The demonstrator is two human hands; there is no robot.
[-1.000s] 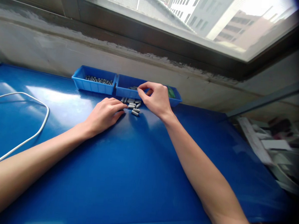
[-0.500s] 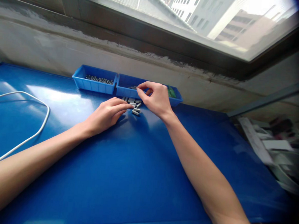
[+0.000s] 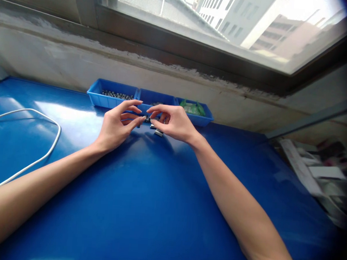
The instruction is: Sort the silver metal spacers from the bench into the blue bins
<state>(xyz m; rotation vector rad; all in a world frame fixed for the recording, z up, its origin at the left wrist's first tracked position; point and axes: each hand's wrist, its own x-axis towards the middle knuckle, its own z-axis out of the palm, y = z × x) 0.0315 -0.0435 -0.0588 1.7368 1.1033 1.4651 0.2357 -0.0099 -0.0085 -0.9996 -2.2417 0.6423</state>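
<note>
Small silvery metal pieces (image 3: 158, 133) lie on the blue table in front of the bins, partly covered by my hands. My left hand (image 3: 116, 122) is just left of them, its thumb and fingers spread apart with nothing visible between them. From the right, my right hand (image 3: 175, 122) reaches over the pieces with curved fingers. Its thumb tip and index fingertip are apart, and I see nothing held between them. Behind the hands stands a blue middle bin (image 3: 157, 94), with a few grey pieces showing inside.
A blue left bin (image 3: 104, 101) contains many small metal parts. The blue right bin (image 3: 202, 119) holds a green and clear plastic bag (image 3: 192, 107). A white cable (image 3: 50, 148) loops across the table's left side. Wall and window rise behind; blurred white items (image 3: 326, 172) are at right.
My right hand has come left and down from the middle bin to the metal pieces, its fingertips parting. My left hand has lifted off the pieces, and its fingers and thumb have spread.
</note>
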